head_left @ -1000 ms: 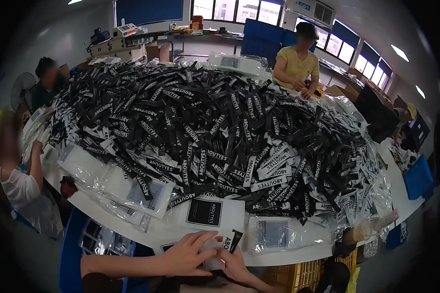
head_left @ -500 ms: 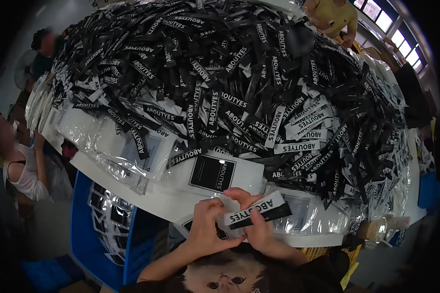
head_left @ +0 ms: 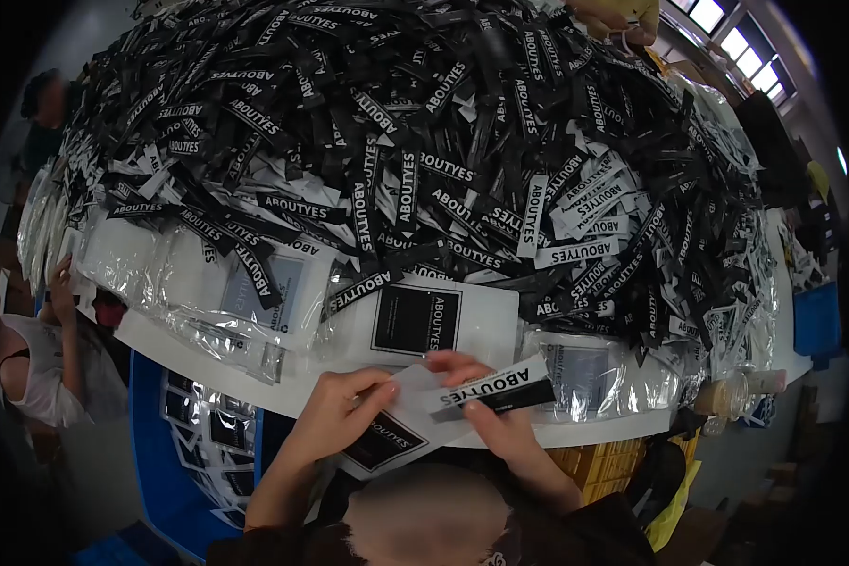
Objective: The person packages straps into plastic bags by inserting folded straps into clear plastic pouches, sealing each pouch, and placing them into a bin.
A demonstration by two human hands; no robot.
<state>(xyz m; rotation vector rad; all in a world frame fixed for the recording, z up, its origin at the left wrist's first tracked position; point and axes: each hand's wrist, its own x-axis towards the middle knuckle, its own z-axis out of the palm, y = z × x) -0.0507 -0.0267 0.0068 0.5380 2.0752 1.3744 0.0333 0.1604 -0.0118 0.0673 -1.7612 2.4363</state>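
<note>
My left hand (head_left: 335, 417) pinches the upper edge of a frosted plastic bag (head_left: 407, 407) with a black printed square. The bag tilts in front of my body, below the table edge. My right hand (head_left: 502, 432) grips a white and a black ABOUTYES strip (head_left: 500, 385) between thumb and fingers. The strips' left end lies close to the bag's upper part; I cannot tell whether it is inside. Just beyond my hands, a stack of similar frosted bags (head_left: 486, 316) lies on the white table (head_left: 297, 385).
A large heap of black and white strips (head_left: 406, 141) covers the table. Clear-wrapped packs (head_left: 623, 377) lie along its front edge. A blue bin (head_left: 146, 453) holding bags stands at left, a yellow crate (head_left: 599, 467) at right. Other people are at the left and far right.
My hands have moved apart, and the frosted bag now shows stretched up from my left hand. The strips remain in my right hand. The whole view has shifted slightly.
</note>
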